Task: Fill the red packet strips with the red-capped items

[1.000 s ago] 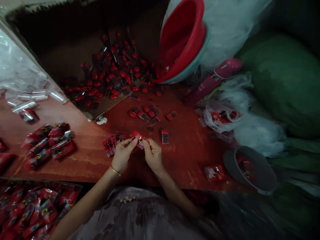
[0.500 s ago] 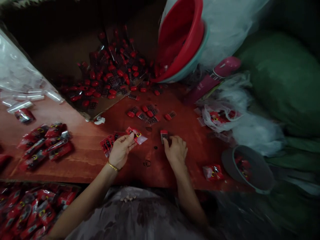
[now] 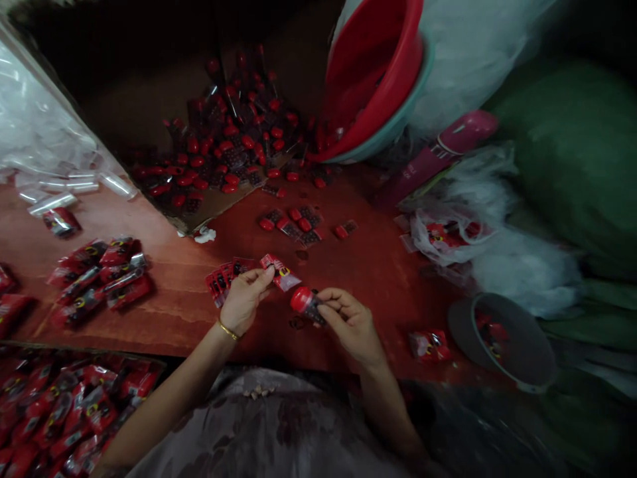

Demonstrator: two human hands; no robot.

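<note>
left hand point(image 3: 243, 300): it held a small red packet point(image 3: 280, 272) pinched between thumb and fingertips, above the table; a thin gold bangle point(image 3: 228, 330) sat on the wrist.
right hand point(image 3: 351, 323): it gripped a small item with a red cap point(image 3: 304, 301) between thumb and fingers, red end pointing to the left hand.
the two held things: near each other but apart, above the red wooden table point(image 3: 378, 279), in front of the person's body.
fan of packets point(image 3: 223, 279): it lay on the table, just behind the left hand.
loose items point(image 3: 298, 222): a small group of red-capped pieces lay on the table farther from the hands.
cardboard box point(image 3: 149, 119): it lay open on its side behind, with many red-capped pieces inside.
filled packets point(image 3: 99, 272): a pile on the table at left, well apart from the hands.
red basin point(image 3: 373, 73): tilted at the back, nested in a teal one.
grey bowl point(image 3: 502, 342): at right, with red packets inside.
</note>
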